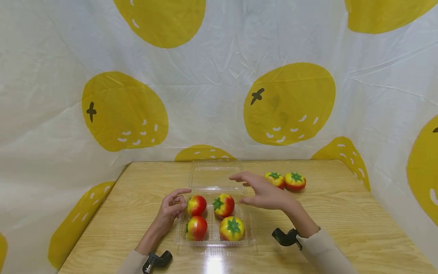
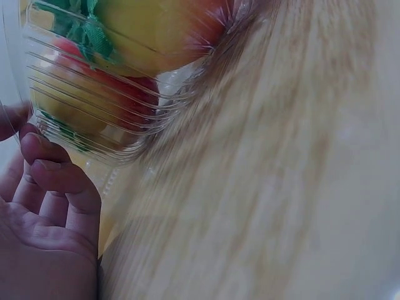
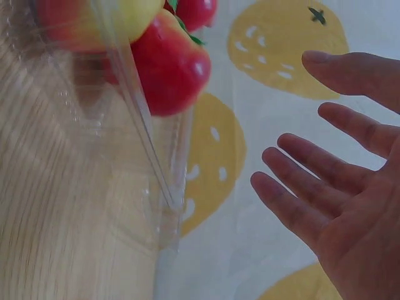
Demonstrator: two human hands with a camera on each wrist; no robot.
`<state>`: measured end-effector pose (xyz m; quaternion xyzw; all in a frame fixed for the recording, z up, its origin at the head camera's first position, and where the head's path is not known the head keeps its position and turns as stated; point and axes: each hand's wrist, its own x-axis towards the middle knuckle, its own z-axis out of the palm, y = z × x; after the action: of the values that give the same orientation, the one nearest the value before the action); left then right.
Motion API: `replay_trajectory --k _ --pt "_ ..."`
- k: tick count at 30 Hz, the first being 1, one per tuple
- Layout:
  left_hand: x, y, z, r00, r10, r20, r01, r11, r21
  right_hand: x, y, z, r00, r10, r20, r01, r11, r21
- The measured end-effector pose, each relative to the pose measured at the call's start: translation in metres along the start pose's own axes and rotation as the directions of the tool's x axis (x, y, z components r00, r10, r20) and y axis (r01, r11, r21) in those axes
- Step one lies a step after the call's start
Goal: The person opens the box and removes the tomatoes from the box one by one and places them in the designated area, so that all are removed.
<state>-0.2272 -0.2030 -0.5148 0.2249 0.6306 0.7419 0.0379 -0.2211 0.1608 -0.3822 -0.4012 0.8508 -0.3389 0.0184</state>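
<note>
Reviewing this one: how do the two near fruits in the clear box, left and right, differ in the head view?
The right fruit turns its leaves to the viewer; the left fruit has its leaves facing left.
The left fruit shows mostly red, the right fruit mostly yellow.
Both sit in the box.

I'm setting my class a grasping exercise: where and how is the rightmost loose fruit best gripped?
Probably across the rounded near and far sides of the rightmost fruit, coming from above: its green leafy top faces roughly upward, and the neighbouring fruit crowds its left side.
</note>
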Motion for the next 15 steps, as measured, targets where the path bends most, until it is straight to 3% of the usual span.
replay_trajectory --k 7,15 --pt "0.001 0.000 -0.001 1.000 0.008 0.015 -0.008 1.000 -0.012 0.021 -0.005 0.006 0.990 0.006 0.141 0.006 0.997 -0.083" --pt "0.001 -0.001 -0.001 1.000 0.015 0.021 -0.014 1.000 -0.015 0.042 -0.004 0.010 0.956 0.052 0.289 -0.025 0.995 -0.099"
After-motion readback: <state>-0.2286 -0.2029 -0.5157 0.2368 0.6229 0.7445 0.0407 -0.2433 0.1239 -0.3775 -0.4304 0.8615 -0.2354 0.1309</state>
